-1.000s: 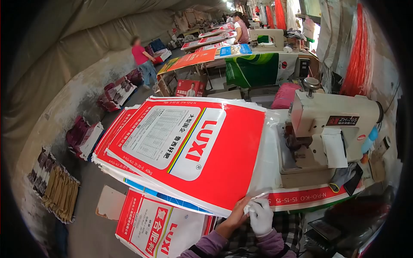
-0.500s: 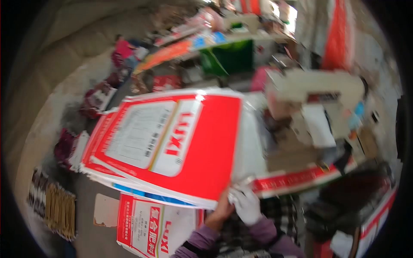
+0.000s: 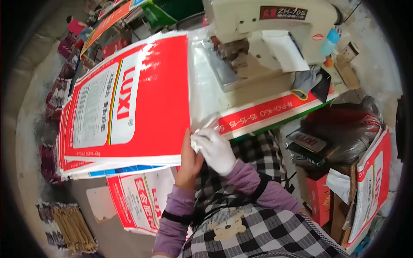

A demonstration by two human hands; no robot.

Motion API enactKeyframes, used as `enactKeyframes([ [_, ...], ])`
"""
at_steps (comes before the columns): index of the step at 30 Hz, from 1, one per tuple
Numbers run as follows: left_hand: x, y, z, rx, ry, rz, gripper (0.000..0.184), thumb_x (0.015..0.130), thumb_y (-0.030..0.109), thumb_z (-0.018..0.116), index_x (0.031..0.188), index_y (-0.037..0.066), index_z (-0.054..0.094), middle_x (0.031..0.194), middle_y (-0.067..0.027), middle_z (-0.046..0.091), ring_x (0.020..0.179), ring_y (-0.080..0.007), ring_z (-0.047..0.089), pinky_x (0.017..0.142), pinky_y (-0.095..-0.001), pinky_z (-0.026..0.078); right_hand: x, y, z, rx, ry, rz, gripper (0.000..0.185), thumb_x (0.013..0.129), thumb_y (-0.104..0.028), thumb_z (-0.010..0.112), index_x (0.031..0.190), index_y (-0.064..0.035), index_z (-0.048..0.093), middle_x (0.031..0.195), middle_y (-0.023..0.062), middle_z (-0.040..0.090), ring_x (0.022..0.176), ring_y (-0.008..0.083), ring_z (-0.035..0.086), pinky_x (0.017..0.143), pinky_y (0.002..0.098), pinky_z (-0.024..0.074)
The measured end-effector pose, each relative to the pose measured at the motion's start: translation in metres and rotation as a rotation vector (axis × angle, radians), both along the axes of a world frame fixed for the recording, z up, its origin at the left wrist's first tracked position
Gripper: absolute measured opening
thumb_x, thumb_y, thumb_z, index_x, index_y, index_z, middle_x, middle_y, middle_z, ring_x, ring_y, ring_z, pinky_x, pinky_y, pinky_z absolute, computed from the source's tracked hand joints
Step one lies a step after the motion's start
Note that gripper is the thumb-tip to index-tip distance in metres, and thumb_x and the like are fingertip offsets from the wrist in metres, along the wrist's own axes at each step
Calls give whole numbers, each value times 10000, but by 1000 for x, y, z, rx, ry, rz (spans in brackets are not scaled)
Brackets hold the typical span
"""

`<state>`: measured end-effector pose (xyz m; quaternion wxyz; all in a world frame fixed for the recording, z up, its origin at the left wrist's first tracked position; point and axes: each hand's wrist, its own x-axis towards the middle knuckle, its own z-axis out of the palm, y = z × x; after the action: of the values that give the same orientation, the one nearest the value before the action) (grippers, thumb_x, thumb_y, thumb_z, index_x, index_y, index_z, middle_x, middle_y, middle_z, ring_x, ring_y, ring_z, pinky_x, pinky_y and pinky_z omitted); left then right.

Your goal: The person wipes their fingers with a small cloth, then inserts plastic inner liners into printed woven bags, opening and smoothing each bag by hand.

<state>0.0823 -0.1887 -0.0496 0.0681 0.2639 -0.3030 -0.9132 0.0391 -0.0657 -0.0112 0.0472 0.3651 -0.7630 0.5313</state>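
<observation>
A stack of red and white LUXI sacks [image 3: 170, 94] lies flat before me, with clear plastic liner [image 3: 200, 92] sticking out past the right edge of the top one. At the near right corner of that sack, my bare left hand [image 3: 189, 161] is closed on the edge. My right hand [image 3: 217, 150], in a white glove, pinches the crumpled plastic right beside it. The two hands touch or nearly touch; their fingertips are partly hidden. Beyond the liner stands a cream sewing machine [image 3: 245, 19] with white paper [image 3: 286, 49] on its bed.
A red-printed strip [image 3: 262, 114] runs along the table's front edge. A grey glove [image 3: 306, 81] lies near its right end. To the right are a dark plastic bag [image 3: 344, 124] and another LUXI sack [image 3: 373, 189]. Tied bundles [image 3: 71, 228] sit on the floor at left.
My view has tilted down and turned right, so the sewing machine looks nearer. Both hands stay together at the sack's edge; the left hand's grip now shows more plainly.
</observation>
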Motion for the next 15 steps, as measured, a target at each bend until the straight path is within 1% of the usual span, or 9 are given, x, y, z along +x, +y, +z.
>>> enactKeyframes([
  [2, 2, 4, 9, -24, -6, 16, 297, 1035, 397, 446, 1040, 128, 574, 976, -22, 636, 937, -126, 615, 862, -305, 484, 2, -1, -1, -24, -7, 9, 312, 796, -7, 614, 1101, -55, 659, 1052, 114, 608, 989, 302, 620, 851, 377, 518],
  [4, -2, 3, 8, 14, 0, 32, 317, 1036, 408, 437, 1042, 122, 573, 976, -20, 636, 937, -129, 615, 858, -307, 486, 1, -1, 0, -44, -33, -7, 277, 823, -55, 595, 1095, -42, 649, 1075, 120, 608, 1000, 311, 614, 851, 394, 504],
  [6, -3, 2, 10, 16, 22, 38, 332, 1038, 418, 421, 1040, 122, 571, 1004, -23, 641, 963, -140, 617, 863, -311, 488, -1, 0, -2, -42, -53, -3, 294, 835, -34, 587, 1122, -52, 651, 1084, 113, 609, 1015, 296, 614, 865, 375, 507],
  [8, -3, 6, 25, 17, -14, 51, 331, 1026, 411, 440, 1054, 114, 583, 1046, -51, 661, 1010, -193, 632, 918, -365, 489, -4, 0, -9, -192, -235, 34, 298, 871, -9, 566, 1157, -43, 644, 1097, 89, 615, 1033, 247, 620, 893, 333, 505],
  [9, -3, 7, 31, 18, -13, 49, 331, 1026, 411, 440, 1054, 114, 583, 1046, -51, 661, 1010, -193, 632, 918, -365, 489, -7, 3, -11, -192, -234, 32, 298, 871, -9, 566, 1157, -43, 644, 1097, 89, 615, 1033, 247, 620, 893, 333, 505],
  [11, 2, 8, 40, 148, 5, 67, 315, 1029, 379, 433, 1015, 113, 601, 1057, -67, 662, 1040, -232, 626, 951, -409, 473, -14, 9, -10, -447, -679, 205, 276, 905, 0, 556, 1170, -6, 633, 1131, 70, 618, 1076, 184, 602, 937, 298, 482],
  [12, 3, 7, 39, 147, 3, 72, 315, 1029, 379, 433, 1015, 113, 601, 1057, -67, 662, 1040, -232, 626, 951, -409, 473, -14, 12, -12, -446, -682, 209, 276, 905, 0, 556, 1170, -6, 633, 1131, 70, 618, 1076, 184, 602, 937, 298, 482],
  [14, 2, 6, 41, 237, 172, 15, 298, 1031, 345, 423, 911, 125, 584, 1100, -78, 646, 1099, -251, 594, 995, -436, 438, -17, 14, -21, -711, -1077, 374, 263, 910, 10, 564, 1167, 37, 613, 1161, 69, 609, 1117, 158, 580, 965, 293, 464],
  [15, 3, 6, 46, 295, 279, -59, 311, 1039, 314, 402, 815, 132, 518, 1128, -80, 625, 1139, -245, 560, 1021, -435, 412, -17, 14, -30, -847, -1131, 478, 263, 937, -15, 562, 1191, 47, 589, 1188, 80, 605, 1135, 163, 575, 981, 302, 457],
])
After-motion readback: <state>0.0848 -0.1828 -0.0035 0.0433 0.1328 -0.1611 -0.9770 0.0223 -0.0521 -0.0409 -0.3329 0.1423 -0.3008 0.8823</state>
